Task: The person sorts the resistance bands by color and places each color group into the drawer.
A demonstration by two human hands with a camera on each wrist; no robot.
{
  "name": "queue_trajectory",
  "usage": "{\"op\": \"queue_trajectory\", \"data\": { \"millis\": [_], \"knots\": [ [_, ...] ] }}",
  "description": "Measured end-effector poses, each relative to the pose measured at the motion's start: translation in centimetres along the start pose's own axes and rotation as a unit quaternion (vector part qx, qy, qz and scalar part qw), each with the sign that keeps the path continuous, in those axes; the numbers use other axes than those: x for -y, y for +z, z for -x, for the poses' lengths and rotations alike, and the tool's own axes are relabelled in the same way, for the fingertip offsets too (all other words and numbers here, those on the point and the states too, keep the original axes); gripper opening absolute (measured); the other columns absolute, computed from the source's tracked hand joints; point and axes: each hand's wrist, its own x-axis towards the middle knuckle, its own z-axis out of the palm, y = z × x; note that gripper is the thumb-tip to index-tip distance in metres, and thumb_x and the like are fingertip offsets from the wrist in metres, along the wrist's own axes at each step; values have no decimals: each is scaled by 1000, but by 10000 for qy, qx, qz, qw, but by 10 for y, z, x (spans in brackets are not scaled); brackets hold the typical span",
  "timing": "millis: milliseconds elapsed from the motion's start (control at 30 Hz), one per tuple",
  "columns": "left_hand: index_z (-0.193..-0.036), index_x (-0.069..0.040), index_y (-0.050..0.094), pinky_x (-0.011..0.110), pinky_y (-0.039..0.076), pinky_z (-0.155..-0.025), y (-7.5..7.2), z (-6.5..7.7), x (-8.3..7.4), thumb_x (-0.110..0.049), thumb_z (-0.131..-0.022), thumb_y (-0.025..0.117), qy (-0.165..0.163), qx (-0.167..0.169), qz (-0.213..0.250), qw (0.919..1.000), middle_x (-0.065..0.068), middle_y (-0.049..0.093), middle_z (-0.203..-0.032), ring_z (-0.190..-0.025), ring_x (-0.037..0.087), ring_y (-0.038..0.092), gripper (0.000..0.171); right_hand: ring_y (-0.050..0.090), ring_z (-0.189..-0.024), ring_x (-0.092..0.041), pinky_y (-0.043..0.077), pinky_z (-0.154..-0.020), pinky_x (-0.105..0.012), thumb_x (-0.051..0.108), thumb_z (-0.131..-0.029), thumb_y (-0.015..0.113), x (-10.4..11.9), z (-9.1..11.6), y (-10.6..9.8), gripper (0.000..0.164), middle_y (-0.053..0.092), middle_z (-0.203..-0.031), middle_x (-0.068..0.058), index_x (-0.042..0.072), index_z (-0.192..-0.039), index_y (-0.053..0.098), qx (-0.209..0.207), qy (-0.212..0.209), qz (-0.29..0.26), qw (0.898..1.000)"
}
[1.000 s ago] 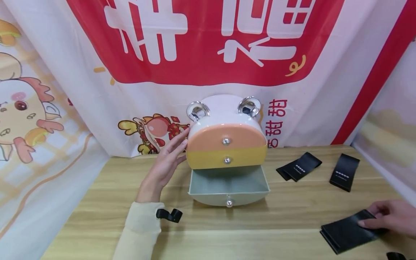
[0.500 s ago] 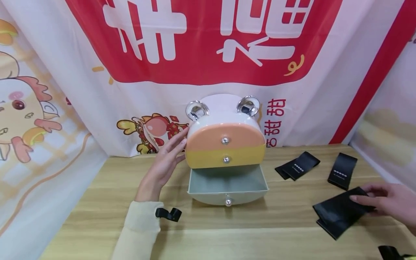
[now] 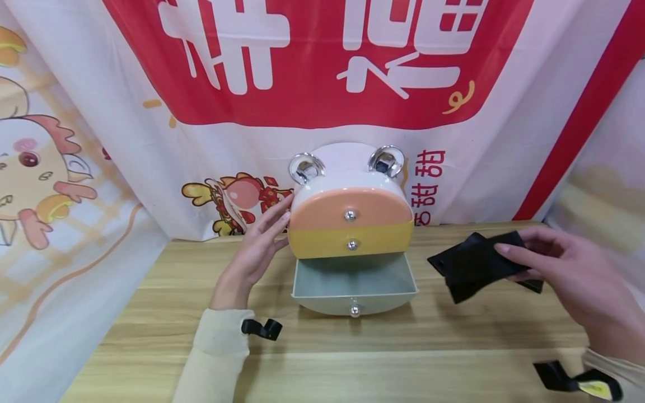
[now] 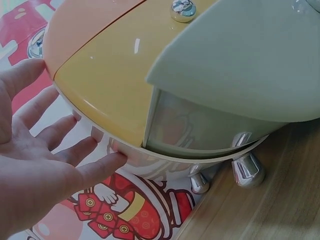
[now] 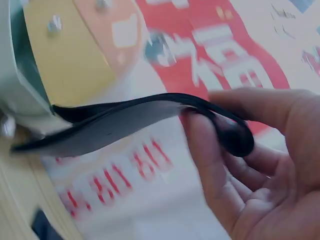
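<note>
A small rounded drawer cabinet (image 3: 347,173) with two silver ears stands at the table's back. Its orange drawer (image 3: 322,211) and yellow drawer (image 3: 322,244) are closed. The pale green bottom drawer (image 3: 322,304) is pulled out, and its visible inside holds nothing. My left hand (image 3: 254,252) rests its extended fingertips along the cabinet's left side; the left wrist view shows the fingers (image 4: 102,170) spread against the white shell. Raised above the table on the right, my right hand (image 3: 569,268) pinches folded, flat black packets (image 5: 120,117) between thumb and fingers.
Behind the held packets, another black packet (image 3: 445,254) lies on the wooden table (image 3: 428,364), with a further packet (image 3: 533,285) mostly covered at its right. A white and red printed cloth (image 3: 312,112) hangs directly behind the cabinet.
My right hand has lifted the black packets from the front right and carried them up, back and leftward, over the ones lying there. The left hand stays against the cabinet.
</note>
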Motion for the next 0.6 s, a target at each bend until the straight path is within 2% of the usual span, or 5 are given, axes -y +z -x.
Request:
{"op": "queue_trajectory", "data": {
  "millis": [100, 200, 333, 433, 600],
  "knots": [
    [-164, -30, 47, 53, 46, -121, -1, 0, 0, -32, -114, 56, 34, -6, 46, 10000, -6, 44, -170, -150, 21, 47, 51, 76, -78, -12, 66, -70, -28, 29, -100, 79, 21, -1, 18, 17, 76, -92, 13, 16, -111, 72, 163, -250, -956, 9950],
    [-163, -31, 47, 51, 47, -120, -2, 0, -1, -34, -113, 56, 2, 21, 2, 10000, -7, 44, -170, -149, 19, 48, 51, 78, -80, -15, 67, -72, -30, 23, -100, 80, 39, -3, 36, 12, 78, -98, 8, 17, -109, 76, 469, -355, -1522, 9866],
    [-164, -31, 47, 53, 46, -121, -3, 0, -2, -34, -113, 56, 9, 23, 28, 10000, -7, 43, -171, -150, 20, 47, 51, 74, -98, -16, 67, -81, -32, 37, -101, 77, 64, -6, 63, 33, 72, -115, 6, 14, -124, 72, 753, -206, -1209, 9896],
    [-164, -31, 47, 53, 45, -122, -2, 0, -3, -34, -113, 56, 9, 7, 54, 10000, -7, 44, -171, -151, 20, 46, 51, 72, -108, -19, 67, -86, -33, 40, -101, 76, 81, -6, 83, 45, 69, -129, -5, 8, -132, 68, 977, -201, -1124, 9886],
    [-163, -30, 48, 51, 47, -121, 0, 0, -2, -32, -113, 56, -5, 13, 94, 10000, -7, 45, -170, -150, 20, 48, 51, 73, -113, -26, 67, -90, -36, 32, -101, 78, 98, -9, 121, 44, 63, -141, -16, 3, -131, 65, 1408, -117, -1439, 9795]
  ]
}}
